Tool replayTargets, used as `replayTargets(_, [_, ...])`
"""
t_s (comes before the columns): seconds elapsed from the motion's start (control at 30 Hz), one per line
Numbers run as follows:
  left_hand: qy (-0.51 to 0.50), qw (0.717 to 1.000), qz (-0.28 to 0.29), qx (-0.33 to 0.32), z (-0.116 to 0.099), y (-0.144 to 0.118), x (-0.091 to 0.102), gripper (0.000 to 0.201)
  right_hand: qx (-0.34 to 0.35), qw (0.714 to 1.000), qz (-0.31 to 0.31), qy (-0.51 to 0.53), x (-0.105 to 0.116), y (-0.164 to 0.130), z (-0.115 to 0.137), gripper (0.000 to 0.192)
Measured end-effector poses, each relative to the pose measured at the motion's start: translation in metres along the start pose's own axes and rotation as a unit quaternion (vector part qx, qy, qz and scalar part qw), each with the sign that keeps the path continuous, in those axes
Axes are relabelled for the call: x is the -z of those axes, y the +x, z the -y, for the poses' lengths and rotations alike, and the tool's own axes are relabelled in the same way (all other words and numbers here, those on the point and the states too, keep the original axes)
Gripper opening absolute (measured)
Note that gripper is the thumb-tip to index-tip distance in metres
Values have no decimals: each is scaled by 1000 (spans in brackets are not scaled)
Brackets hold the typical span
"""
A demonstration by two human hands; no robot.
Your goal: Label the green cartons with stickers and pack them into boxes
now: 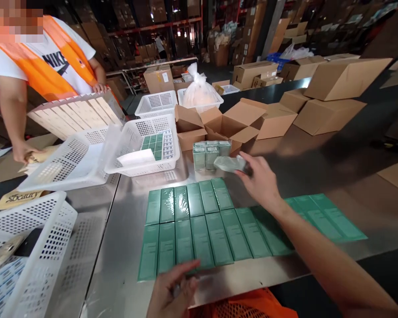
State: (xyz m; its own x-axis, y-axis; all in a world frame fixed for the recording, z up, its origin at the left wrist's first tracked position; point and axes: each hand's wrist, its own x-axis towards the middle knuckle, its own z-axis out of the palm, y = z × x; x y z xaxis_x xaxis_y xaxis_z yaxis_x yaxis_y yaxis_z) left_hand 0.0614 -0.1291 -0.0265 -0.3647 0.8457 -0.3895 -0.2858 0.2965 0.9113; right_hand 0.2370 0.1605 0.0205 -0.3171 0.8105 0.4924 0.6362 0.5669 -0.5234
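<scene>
Green box (pixel 230 163) pinched in the right hand (pixel 260 181) fingers above the steel counter (pixel 318 168), two rows of flat green boxes (pixel 202 225) below, six behind, left hand (pixel 170 293) fingers curled at the front row's edge, white basket (pixel 142 148) beyond, co-worker's shirt (pixel 58 62) reading NIKE, bag (pixel 18 198) reading Beauty.

Your right hand (pixel 260 183) grips a pale green, shrink-wrapped box (pixel 230 163), tilted flat at twelve o'clock above the green boxes (pixel 202 229) lying in two rows on the table (pixel 318 163).
</scene>
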Motion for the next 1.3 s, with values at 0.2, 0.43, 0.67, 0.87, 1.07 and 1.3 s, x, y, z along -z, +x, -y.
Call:
replayTargets(0.2, [-114, 989, -15, -93, -49, 43, -28, 61, -218, 847, 1, 485, 4, -107, 51, 43])
replayTargets(0.43, [-315, 936, -24, -156, -51, 54, -73, 63, -340, 694, -65, 631, -22, -158, 109, 49])
replayTargets(0.67, [-272, 958, -37, -83, -50, 49, -81, 38, -358, 645, -59, 673, -30, -155, 112, 48])
replayTargets(0.87, [-290, 936, -94, -178, -76, 54, -65, 47, -349, 640, -84, 679, -24, -147, 123, 48])
replayTargets(1.07, [-267, 946, -82, -166, -77, 50, -78, 64, -370, 616, -95, 689, -25, -149, 131, 51])
replayTargets(1.3, [-247, 965, -20, -84, -62, 54, -84, 48, -375, 629, -98, 674, -30, -148, 118, 54])
